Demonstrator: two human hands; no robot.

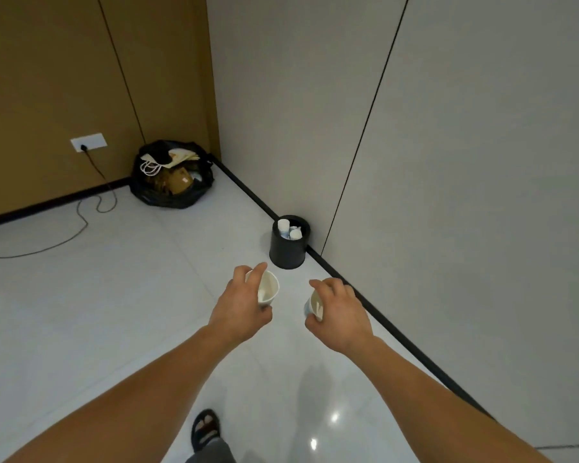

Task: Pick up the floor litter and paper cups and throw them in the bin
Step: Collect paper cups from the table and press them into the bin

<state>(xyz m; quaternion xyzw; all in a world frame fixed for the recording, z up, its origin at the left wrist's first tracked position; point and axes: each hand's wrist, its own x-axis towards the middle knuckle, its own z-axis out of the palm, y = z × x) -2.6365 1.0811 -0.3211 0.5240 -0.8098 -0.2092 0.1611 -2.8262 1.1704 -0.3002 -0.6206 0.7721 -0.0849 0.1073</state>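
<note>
Head view is showing the black bin already crowded with dumped cups, so I reckon a loose toss is risking a bounce-out. The left hand is gripping one paper cup, the right hand a second cup, both hovering short of it.

The left hand covers the near wall of the white paper cup it holds. The right hand hides most of the second paper cup; only a strip of rim and wall shows. White things inside the black bin are too small to name. The cable runs off the left edge, and the bottom edge cuts both forearms
</note>
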